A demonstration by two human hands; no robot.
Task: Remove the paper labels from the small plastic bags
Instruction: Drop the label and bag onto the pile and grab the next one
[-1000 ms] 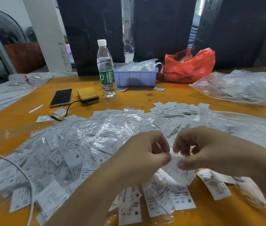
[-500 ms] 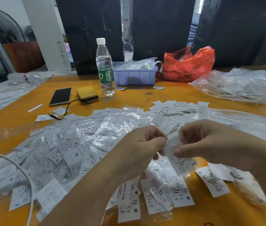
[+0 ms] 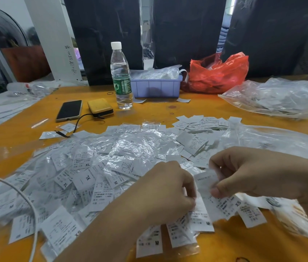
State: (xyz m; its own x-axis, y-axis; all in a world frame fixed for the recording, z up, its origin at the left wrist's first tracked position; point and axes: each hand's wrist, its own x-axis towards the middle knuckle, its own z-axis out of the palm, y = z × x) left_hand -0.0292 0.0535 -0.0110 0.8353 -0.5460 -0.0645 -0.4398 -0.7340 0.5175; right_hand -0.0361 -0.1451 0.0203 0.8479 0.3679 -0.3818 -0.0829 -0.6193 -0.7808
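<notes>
Left hand and right hand each pinch one small bag between them, above the near edge of the bag pile on the table. Step judged: extracting its label; next, slide the label out while the left hand holds the film.

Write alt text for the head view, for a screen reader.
Two hands, left hand and right hand, pinch a small bagged paper label between them above an orange table covered in a pile of bagged labels. Behind stand a water bottle, a phone, a blue bin and a red bag.
</notes>
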